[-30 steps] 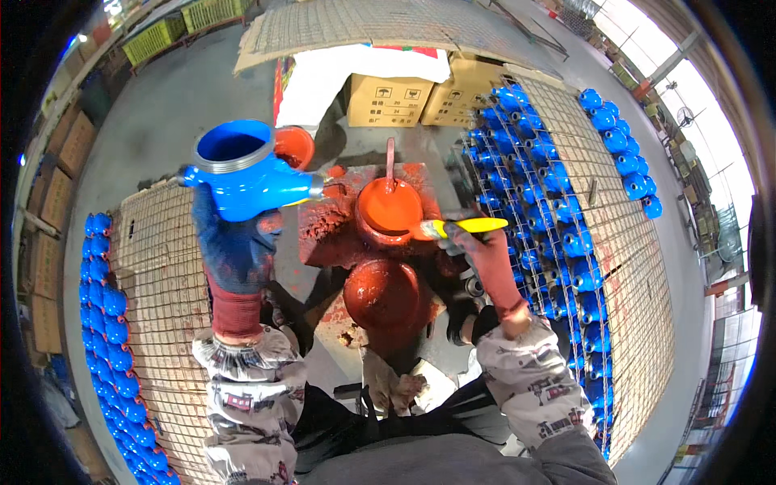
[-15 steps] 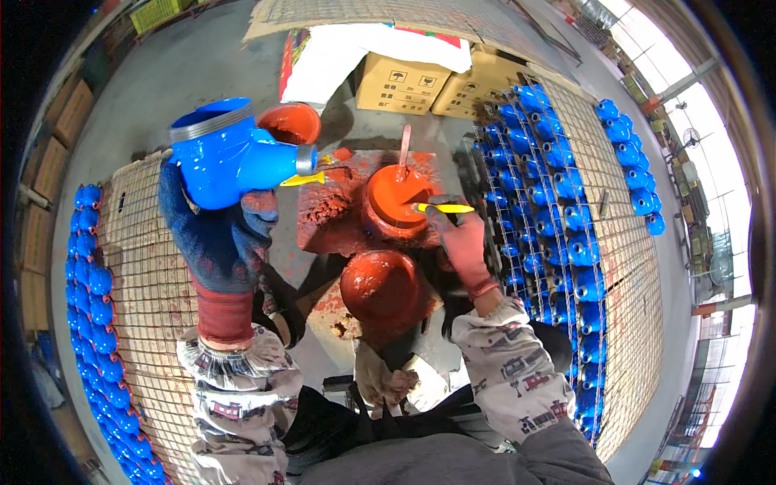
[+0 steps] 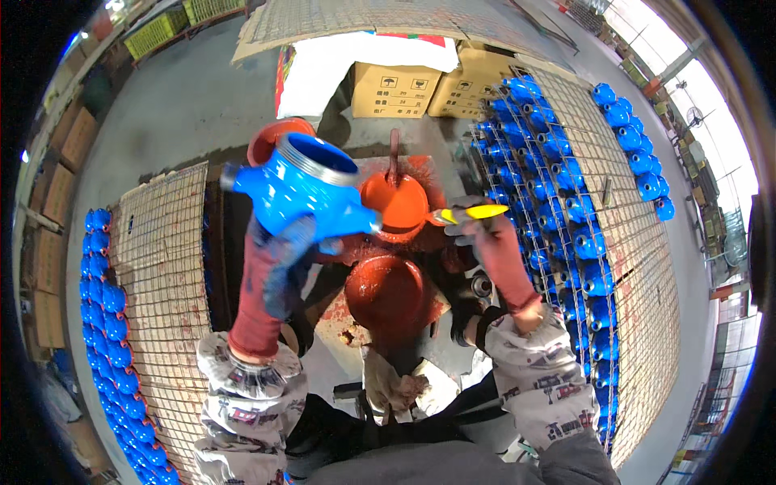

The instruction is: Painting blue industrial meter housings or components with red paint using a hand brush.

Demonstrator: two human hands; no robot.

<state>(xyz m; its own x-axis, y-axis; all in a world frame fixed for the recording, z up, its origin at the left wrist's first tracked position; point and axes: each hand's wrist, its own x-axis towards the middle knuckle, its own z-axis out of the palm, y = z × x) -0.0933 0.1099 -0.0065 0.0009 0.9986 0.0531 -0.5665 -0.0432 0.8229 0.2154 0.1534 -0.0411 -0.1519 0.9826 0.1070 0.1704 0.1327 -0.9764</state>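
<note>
Up in the air, left of the paint pot, sits the glossy blue casting (image 3: 311,194): a rounded metal body with a wide, bare, threaded mouth tilted upward and a narrow spout on each side. The left hand (image 3: 279,263), in a blue knit glove with a long red cuff, grips it from below. The right hand (image 3: 483,230), gloved in red with dark, stained fingertips, is closed around a slim brush (image 3: 483,212) with a smooth yellow handle, its reddish tip pointing at the pot's right rim.

The paint pot (image 3: 394,204) is round, full of flat, bright orange paint, with a stick (image 3: 394,149) standing at its far edge. Nearer the person is a darker red bowl (image 3: 384,291), glossy and crusted. On both sides, coarse wire mesh lies over tan boards, with rows of shiny blue castings (image 3: 594,259) alongside.

The left fingers blur into the casting's underside, so I can't count them or see how each one presses. The far red bowl (image 3: 263,145) is partly covered by the casting. Whether the bristles touch the rim I can't tell, and the pot's crusted stand is mostly hidden.
</note>
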